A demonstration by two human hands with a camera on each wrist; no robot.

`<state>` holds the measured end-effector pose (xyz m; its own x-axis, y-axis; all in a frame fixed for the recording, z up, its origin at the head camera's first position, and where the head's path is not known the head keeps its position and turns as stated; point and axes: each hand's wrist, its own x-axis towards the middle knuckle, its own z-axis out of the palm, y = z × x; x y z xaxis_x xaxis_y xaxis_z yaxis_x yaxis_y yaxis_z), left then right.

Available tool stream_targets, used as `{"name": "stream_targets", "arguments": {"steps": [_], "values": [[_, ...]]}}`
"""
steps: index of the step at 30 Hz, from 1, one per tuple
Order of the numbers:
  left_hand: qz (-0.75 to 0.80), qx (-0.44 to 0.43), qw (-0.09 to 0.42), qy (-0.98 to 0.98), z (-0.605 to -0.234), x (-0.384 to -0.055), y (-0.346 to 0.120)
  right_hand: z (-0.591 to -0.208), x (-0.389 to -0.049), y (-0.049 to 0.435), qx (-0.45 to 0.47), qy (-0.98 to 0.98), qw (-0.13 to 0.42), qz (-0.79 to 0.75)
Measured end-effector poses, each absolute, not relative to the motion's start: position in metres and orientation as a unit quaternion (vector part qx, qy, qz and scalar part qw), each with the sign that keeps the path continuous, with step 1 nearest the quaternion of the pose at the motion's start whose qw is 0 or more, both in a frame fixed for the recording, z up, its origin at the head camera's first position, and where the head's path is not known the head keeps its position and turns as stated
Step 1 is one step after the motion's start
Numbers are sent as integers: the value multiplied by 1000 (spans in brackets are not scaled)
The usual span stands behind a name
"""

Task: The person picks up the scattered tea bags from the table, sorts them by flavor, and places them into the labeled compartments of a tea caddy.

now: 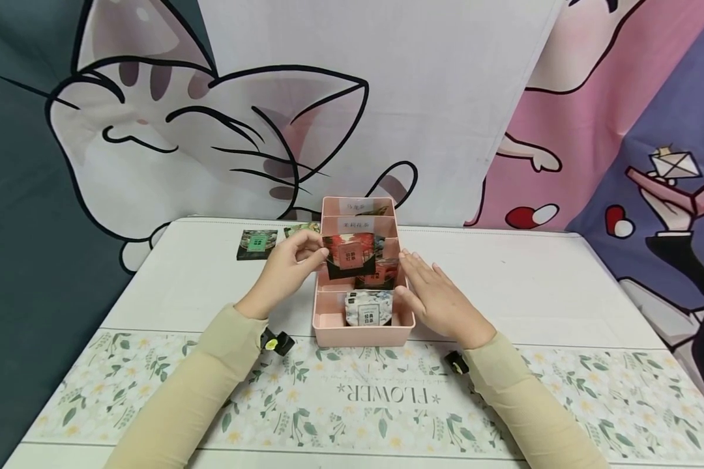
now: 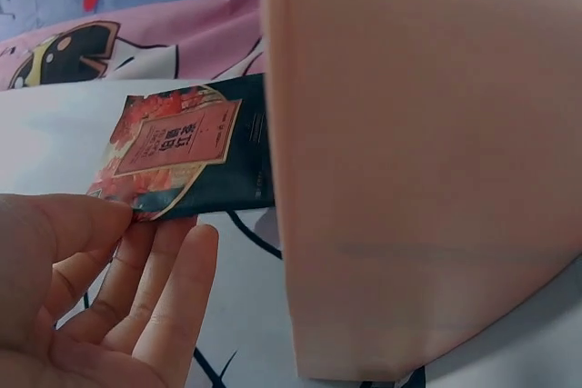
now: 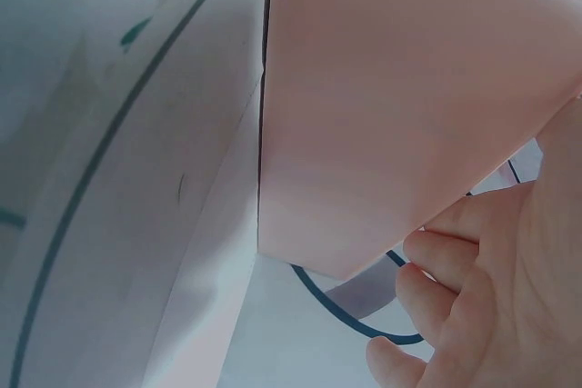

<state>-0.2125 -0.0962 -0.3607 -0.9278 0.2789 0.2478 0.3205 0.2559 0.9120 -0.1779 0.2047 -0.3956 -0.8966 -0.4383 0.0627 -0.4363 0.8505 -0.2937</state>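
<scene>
My left hand point(image 1: 287, 264) pinches the corner of a red and black tea sachet point(image 1: 352, 254) between thumb and fingers. It holds the sachet over a pink divided box point(image 1: 360, 337); in the left wrist view the sachet point(image 2: 182, 147) shows beyond the box wall. A second red sachet point(image 1: 377, 277) stands in a compartment, partly covered by the held one. In the front compartment leans a white floral sachet point(image 1: 368, 309). My right hand point(image 1: 440, 296) rests along the box's right side with fingers extended; its fingers point(image 3: 450, 256) lie at the box's edge in the right wrist view.
Left of the box lie a dark green sachet point(image 1: 257, 244) and a lighter green one point(image 1: 302, 228), partly behind my left hand. Paper labels point(image 1: 356, 225) mark the rear compartments. A flowered mat point(image 1: 381, 391) runs across the front of the white table. A cartoon curtain point(image 1: 446, 98) hangs behind.
</scene>
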Motion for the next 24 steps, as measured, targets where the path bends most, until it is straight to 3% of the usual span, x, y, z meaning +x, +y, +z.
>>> {"name": "stream_targets", "arguments": {"steps": [24], "values": [[-459,-246,10,-853,-372,-227,-71,-396,-179,205,-235,960,-16,-149]]}}
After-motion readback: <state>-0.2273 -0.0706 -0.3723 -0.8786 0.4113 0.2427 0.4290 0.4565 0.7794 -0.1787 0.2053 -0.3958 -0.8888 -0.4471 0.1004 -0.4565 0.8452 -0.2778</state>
